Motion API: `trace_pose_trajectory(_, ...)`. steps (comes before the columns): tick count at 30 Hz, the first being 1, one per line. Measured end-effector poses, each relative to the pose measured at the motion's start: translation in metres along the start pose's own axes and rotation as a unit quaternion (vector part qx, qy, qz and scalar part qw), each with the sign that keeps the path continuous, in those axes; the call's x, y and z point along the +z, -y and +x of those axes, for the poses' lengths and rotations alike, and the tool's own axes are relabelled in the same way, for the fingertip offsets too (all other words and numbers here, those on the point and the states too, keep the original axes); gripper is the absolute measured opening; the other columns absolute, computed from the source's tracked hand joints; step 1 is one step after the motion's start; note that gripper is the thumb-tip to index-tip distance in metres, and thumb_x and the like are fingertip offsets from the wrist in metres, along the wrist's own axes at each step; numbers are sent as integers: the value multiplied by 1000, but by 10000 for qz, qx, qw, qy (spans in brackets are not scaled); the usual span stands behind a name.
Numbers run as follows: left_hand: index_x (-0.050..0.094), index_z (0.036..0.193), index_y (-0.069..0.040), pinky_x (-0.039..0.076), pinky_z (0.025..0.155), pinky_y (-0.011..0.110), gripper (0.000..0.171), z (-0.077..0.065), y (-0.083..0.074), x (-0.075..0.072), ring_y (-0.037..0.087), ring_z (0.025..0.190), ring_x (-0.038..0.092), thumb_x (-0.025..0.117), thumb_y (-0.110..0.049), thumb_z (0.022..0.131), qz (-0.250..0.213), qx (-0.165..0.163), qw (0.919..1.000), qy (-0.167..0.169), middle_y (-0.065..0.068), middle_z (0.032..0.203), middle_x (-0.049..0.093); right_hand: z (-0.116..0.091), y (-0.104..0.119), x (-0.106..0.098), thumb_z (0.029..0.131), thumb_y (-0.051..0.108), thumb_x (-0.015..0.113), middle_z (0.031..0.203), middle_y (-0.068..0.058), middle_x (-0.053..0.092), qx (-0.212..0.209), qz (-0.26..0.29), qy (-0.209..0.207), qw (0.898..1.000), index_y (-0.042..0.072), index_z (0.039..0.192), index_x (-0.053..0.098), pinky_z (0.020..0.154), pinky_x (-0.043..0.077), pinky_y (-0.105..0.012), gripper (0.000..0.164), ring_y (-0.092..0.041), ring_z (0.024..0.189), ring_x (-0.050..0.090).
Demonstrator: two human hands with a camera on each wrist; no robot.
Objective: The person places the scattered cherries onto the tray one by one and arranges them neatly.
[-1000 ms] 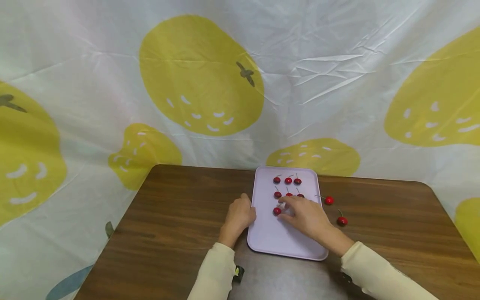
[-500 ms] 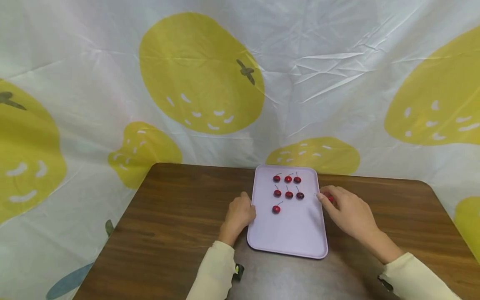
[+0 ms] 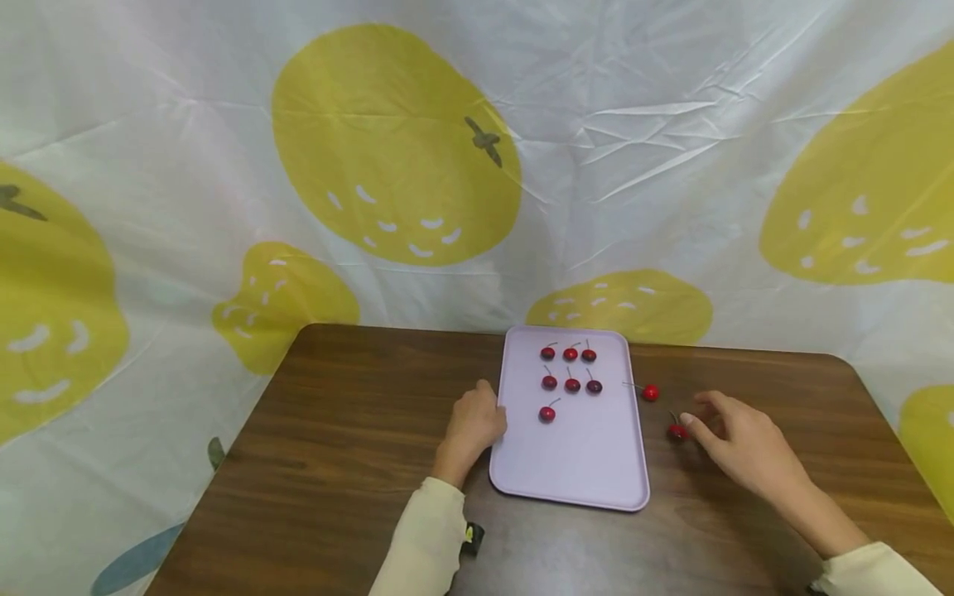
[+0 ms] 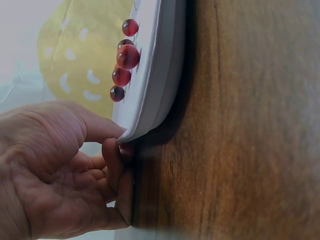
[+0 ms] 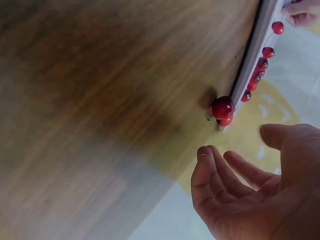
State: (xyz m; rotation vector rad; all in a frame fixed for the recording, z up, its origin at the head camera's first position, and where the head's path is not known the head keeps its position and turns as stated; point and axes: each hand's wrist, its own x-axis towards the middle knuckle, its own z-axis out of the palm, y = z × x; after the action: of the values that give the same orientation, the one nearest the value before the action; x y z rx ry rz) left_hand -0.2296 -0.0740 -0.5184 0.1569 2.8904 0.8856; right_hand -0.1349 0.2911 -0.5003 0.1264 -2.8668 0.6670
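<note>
A lilac tray (image 3: 589,463) lies on the table, bearing several red cherries with stems. They stand in two rows of three, with a single cherry (image 3: 547,414) nearer me. My left hand (image 3: 474,422) holds the tray's left rim; the left wrist view shows the thumb (image 4: 102,127) on the rim and bent fingers beneath. On the table right of the tray lie two more cherries, one farther off (image 3: 651,393) and one nearer (image 3: 676,433). By the nearer cherry is my right hand (image 3: 749,443), its thumb and fingers apart in the right wrist view with nothing held between them.
The brown wooden table (image 3: 358,430) reaches back to a white curtain (image 3: 596,165) printed with yellow fruit. The farther loose cherry's stem points toward the tray's right rim. A dark band (image 3: 473,538) sits at the left sleeve.
My right hand has left the tray, passed by the farther loose cherry, and moved right and toward me to the nearer one. Both loose cherries remain on the table. The left hand stays put.
</note>
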Motion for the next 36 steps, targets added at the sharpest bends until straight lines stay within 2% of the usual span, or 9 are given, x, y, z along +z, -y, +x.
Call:
trace_pose_trajectory(3,58,114,8,57,90,58,28,1,1,0,51,103,71,65,-16,100,4,-3,10000,-5,32,107,71,-4,-2,3,98,20,72,104,-13,79,-135,-49,88,9999,4,128,67,66,53,-38,34,-17,80,71)
trace_pose_trajectory(6,57,113,7,57,89,57,28,1,1,1,51,102,71,66,-16,100,31,-7,10000,-9,31,106,72,-7,-2,7,94,13,76,103,-9,78,-140,39,317,9994,5,128,66,65,53,-34,37,-14,80,71)
trace_pose_trajectory(9,58,112,7,57,88,57,28,1,0,2,50,101,71,66,-16,100,45,-19,10000,-15,31,106,72,-7,0,10,90,15,82,100,-7,77,-124,49,449,9989,5,127,67,63,50,-33,41,-12,78,68)
trace_pose_trajectory(13,58,113,7,57,90,57,28,1,0,2,50,102,71,66,-16,100,40,-62,10000,22,31,107,72,-6,1,14,88,17,86,97,-3,77,-133,-85,442,9989,9,120,70,63,48,-32,37,-11,78,65)
trace_pose_trajectory(18,58,114,7,57,90,57,28,1,0,1,50,103,71,66,-17,100,43,-88,9999,32,31,107,72,-4,2,18,87,15,85,93,1,76,-246,-120,279,9992,12,113,72,62,46,-30,29,-9,75,62)
trace_pose_trajectory(24,57,114,6,57,90,57,28,0,-1,0,50,103,71,65,-17,101,27,-132,9999,63,31,108,72,-3,3,20,86,13,85,79,8,66,-349,-218,75,9991,16,108,72,57,40,-27,26,-5,68,53)
trace_pose_trajectory(31,57,113,7,58,89,57,28,0,-1,1,50,102,71,66,-16,100,18,-100,9999,35,31,107,72,0,9,18,86,12,85,81,8,64,-514,-321,-278,9978,19,105,72,56,38,-26,24,-4,66,50)
trace_pose_trajectory(36,57,112,6,58,88,57,27,1,1,2,49,100,71,66,-16,100,50,-63,10000,7,30,105,72,5,27,19,86,14,85,86,8,68,-574,-134,-438,9973,22,104,73,58,42,-26,23,-6,71,57)
